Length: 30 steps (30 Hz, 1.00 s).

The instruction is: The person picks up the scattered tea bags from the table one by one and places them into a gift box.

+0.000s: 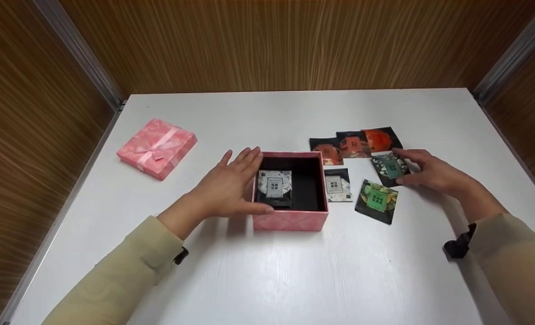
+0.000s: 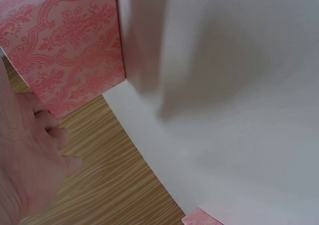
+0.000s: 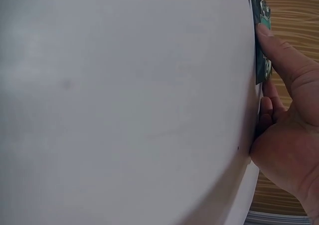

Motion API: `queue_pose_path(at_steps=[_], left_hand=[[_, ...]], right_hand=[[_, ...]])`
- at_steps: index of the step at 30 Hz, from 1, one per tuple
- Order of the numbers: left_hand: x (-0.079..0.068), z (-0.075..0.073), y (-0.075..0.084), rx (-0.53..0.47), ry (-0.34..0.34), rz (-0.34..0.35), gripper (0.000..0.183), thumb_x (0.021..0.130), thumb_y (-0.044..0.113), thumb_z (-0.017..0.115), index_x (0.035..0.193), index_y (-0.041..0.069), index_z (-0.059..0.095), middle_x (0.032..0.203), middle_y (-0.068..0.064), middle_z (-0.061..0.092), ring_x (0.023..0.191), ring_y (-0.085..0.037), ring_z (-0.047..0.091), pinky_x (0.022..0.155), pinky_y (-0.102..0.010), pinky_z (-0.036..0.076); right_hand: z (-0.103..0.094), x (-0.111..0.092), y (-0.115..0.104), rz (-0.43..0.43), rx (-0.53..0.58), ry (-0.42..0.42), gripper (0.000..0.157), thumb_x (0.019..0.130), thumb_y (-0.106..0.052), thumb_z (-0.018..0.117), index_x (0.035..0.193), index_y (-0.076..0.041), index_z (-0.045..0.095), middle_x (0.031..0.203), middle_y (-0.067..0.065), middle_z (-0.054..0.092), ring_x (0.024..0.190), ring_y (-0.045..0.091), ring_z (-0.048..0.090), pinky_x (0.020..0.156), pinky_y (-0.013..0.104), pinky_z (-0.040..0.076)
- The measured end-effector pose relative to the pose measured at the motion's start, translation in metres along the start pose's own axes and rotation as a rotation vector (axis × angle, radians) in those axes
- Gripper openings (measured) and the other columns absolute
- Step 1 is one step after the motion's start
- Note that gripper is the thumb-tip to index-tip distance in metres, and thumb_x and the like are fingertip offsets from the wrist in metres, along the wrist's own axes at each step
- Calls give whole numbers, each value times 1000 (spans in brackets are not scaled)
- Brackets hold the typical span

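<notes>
A pink box (image 1: pixel 290 221) without its lid stands mid-table, a grey-and-white floral sachet (image 1: pixel 274 185) lying in its dark interior. My left hand (image 1: pixel 231 187) rests along the box's left side, fingers straight on the rim and thumb at the near left corner. In the left wrist view, those fingers touch the patterned pink wall (image 2: pixel 75 40). To the right, my right hand (image 1: pixel 434 174) pinches a dark green floral sachet (image 1: pixel 390 168) between thumb and fingers at its right edge. The thumb (image 3: pixel 279 48) lies over that sachet's edge in the right wrist view.
A green-labelled sachet (image 1: pixel 376 201) lies nearer the front, and a white floral sachet (image 1: pixel 338 185) beside the box. Three red-orange sachets (image 1: pixel 354 144) overlap in a row behind. The pink lid (image 1: pixel 159 146) with a ribbon bow sits far left. Wood-grain panels (image 1: pixel 294 45) border the table.
</notes>
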<state>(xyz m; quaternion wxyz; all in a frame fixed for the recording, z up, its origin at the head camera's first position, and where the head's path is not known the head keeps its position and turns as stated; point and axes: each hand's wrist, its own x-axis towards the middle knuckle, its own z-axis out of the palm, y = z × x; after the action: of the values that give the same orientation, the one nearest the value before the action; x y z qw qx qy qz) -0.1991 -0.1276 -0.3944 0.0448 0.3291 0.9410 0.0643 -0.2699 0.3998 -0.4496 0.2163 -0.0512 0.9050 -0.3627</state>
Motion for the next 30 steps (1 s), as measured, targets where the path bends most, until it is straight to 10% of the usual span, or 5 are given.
queue_pose_path(at_steps=[20,30], left_hand=[[0,-1,1,-17,-11,-16,130,84,95,46,170,5,10,178,-11,8,164,-28,6,130,-54,3],[0,-1,1,-13,-11,-18,131,84,95,47,170,5,10,178,-10,7,164,-28,7,130,-54,3]], right_hand=[[1,0,-1,17,27,8,92,97,-25,79,171,-26,24,170,34,9,152,58,17,119,74,22],[-2,-1,3,-1,61,43,84,102,-32,75,170,-26,28,165,28,25,137,43,32,107,49,34]])
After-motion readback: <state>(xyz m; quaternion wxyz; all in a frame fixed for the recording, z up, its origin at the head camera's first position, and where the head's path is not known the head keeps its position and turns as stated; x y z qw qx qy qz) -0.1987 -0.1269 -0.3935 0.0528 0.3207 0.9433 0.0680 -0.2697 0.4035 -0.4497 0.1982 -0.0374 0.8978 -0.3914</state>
